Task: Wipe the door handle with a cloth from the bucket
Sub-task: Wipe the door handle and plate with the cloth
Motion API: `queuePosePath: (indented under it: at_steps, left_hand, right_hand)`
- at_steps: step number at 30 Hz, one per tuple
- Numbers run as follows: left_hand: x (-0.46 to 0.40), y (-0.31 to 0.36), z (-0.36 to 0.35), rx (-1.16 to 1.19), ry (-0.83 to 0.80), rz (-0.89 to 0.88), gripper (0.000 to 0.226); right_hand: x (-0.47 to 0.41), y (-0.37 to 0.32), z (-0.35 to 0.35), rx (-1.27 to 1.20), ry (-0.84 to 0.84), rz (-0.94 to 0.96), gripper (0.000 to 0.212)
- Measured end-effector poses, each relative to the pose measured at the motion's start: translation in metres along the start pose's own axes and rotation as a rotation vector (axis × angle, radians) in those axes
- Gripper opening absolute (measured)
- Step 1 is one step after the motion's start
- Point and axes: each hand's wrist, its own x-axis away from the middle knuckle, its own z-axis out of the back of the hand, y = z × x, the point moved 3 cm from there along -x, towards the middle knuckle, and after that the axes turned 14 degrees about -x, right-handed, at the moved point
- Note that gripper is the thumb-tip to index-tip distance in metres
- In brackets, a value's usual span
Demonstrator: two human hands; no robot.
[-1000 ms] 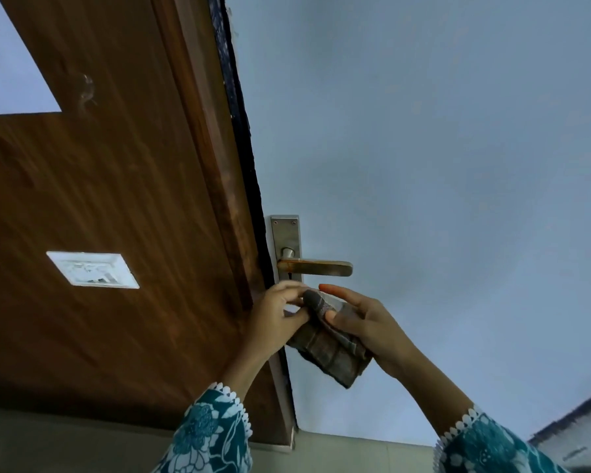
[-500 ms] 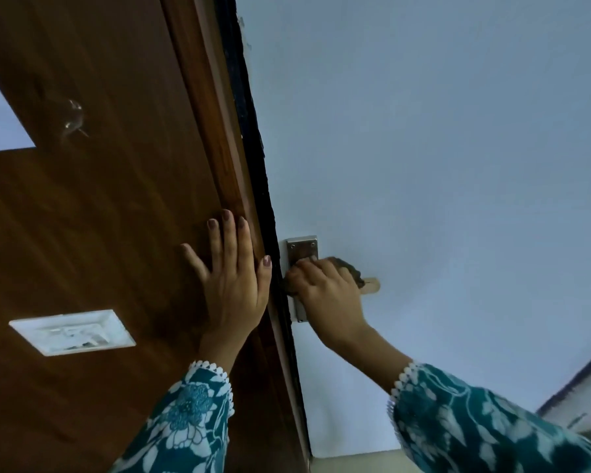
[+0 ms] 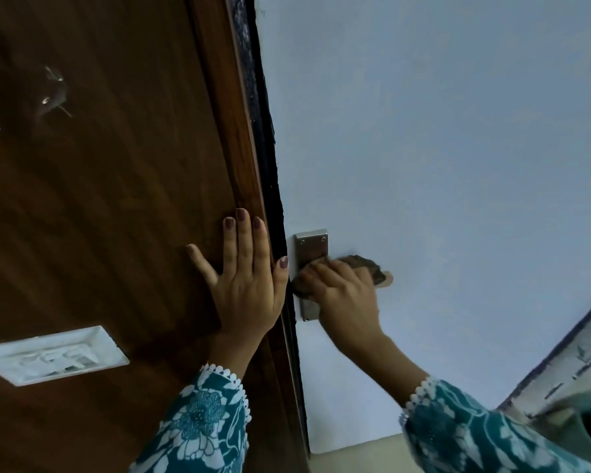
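The door handle (image 3: 387, 278) is a lever on a metal backplate (image 3: 312, 247) fixed to a pale blue door; only the lever's tip shows. A dark brownish cloth (image 3: 364, 262) is wrapped over the lever. My right hand (image 3: 343, 295) is closed around the cloth and the lever beneath it. My left hand (image 3: 248, 278) lies flat with fingers spread against the brown wooden frame (image 3: 116, 216), just left of the door's dark edge. No bucket shows in this view.
A white switch plate (image 3: 53, 355) sits on the wooden surface at lower left. A small metal fitting (image 3: 52, 93) is at upper left. A dark-edged ledge (image 3: 567, 363) crosses the lower right corner, with a greenish object (image 3: 587, 428) beneath it.
One second ago both hands held the cloth below the handle. The right hand has since pressed the cloth onto the lever, and the left hand moved to rest flat on the wooden frame.
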Motion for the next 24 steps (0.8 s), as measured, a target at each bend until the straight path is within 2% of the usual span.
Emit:
queuePosePath:
  at_steps: [3, 7, 10, 14, 16, 18, 22, 24]
  left_hand:
    - [0.001, 0.0, 0.001, 0.029, -0.008, -0.014, 0.068]
    - [0.002, -0.001, -0.001, 0.02, 0.004, -0.02, 0.066]
    - [0.001, 0.0, -0.002, 0.005, 0.025, -0.014, 0.065]
    - [0.001, 0.001, -0.002, 0.002, 0.033, -0.009, 0.067]
    - [0.001, 0.001, -0.001, 0.008, 0.033, -0.006, 0.068]
    - [0.002, -0.001, 0.001, 0.037, 0.026, -0.011, 0.068]
    - [0.002, -0.002, 0.002, 0.052, 0.009, -0.02, 0.066]
    - [0.001, -0.002, 0.001, 0.048, 0.005, -0.017, 0.066]
  right_hand:
    - [0.001, -0.006, -0.003, 0.01, 0.001, 0.073, 0.03]
    - [0.009, 0.042, 0.017, -0.025, 0.018, -0.045, 0.038]
    - [0.013, 0.069, 0.026, -0.041, -0.022, -0.118, 0.032]
    - [0.006, 0.027, 0.011, 0.016, 0.059, -0.059, 0.032]
    - [0.003, -0.002, -0.002, 0.013, 0.051, 0.017, 0.027]
    - [0.001, -0.011, -0.003, 0.018, 0.039, 0.051, 0.033]
    - [0.008, 0.03, 0.01, -0.011, 0.053, -0.028, 0.04]
    - [0.014, 0.058, 0.018, -0.036, 0.033, -0.074, 0.035]
